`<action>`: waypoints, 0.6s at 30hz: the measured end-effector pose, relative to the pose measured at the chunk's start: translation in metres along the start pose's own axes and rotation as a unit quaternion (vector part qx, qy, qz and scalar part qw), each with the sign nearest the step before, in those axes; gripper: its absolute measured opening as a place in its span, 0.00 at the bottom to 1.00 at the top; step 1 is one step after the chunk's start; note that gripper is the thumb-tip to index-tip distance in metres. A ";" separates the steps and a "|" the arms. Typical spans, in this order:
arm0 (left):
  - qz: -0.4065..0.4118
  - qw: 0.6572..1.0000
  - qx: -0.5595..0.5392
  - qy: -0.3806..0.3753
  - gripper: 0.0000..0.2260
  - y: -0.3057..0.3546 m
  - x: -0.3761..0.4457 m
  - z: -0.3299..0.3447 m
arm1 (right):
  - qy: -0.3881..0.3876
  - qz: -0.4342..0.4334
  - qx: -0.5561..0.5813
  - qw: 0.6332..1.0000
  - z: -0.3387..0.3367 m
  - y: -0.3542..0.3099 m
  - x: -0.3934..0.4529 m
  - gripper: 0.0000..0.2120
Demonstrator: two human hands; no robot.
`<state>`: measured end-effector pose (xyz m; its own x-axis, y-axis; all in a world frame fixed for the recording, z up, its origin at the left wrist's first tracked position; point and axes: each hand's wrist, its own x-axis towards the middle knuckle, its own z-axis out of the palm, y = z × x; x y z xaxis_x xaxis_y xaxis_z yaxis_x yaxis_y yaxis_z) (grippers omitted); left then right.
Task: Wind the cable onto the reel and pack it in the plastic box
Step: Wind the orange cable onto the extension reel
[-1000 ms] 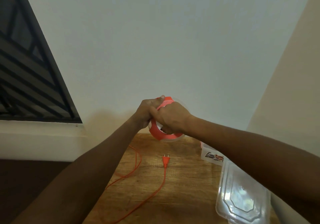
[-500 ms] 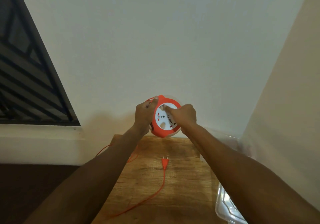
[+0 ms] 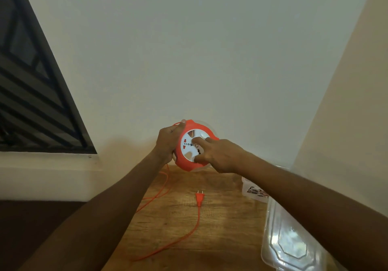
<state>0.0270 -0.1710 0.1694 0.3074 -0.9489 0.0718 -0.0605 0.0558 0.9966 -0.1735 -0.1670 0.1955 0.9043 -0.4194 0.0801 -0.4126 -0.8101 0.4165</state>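
Since half a second ago the right hand (image 3: 220,155) has slid lower across the face of the reel (image 3: 194,146), from about 2 o'clock on the white disc to about 4 o'clock, and the reel's face has turned a little more toward the camera.

That reel, orange with a white socket disc, is held up in the air in front of the wall (image 3: 199,50), above the far edge of the wooden surface (image 3: 178,228). At its 9 o'clock side the left hand (image 3: 168,142) grips the rim, fingers (image 3: 174,130) curled round the edge and the thumb tip up at the top. At 3 to 4 o'clock the right hand lies over the disc with its fingers bent, the fingertips pressing on the white face; whether they pinch a knob there cannot be made out.

An orange cable (image 3: 189,235) drops from the reel's lower left, loops on the surface at 7 o'clock, and a separate run ends in a plug (image 3: 199,198) lying at 6 o'clock below the reel. Over at 4 o'clock, along the right edge of the surface, sits a clear plastic box (image 3: 252,189) with a label, and nearer the camera a clear lid (image 3: 289,247). A dark window grille (image 3: 31,92) fills the 9 o'clock side.
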 end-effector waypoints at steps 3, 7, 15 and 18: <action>-0.009 0.999 0.009 -0.031 0.12 0.001 0.002 -0.004 | -0.039 -0.035 -0.036 0.998 -0.010 0.008 -0.001 0.27; -0.019 0.997 0.022 -0.069 0.13 0.002 0.001 -0.003 | -0.112 -0.038 -0.073 0.990 -0.023 0.011 0.008 0.37; -0.025 0.995 0.025 -0.092 0.12 0.000 -0.001 0.000 | -0.167 -0.029 -0.130 0.977 -0.034 -0.007 0.023 0.35; -0.017 0.995 0.037 -0.090 0.11 -0.002 -0.002 0.000 | -0.159 -0.043 -0.139 0.977 -0.032 -0.010 0.024 0.35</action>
<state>0.0271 -0.1695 0.1671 0.1354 -0.9905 0.0223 -0.1248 0.0052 0.9922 -0.1439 -0.1565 0.2223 0.8360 -0.4972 -0.2324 -0.2521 -0.7240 0.6421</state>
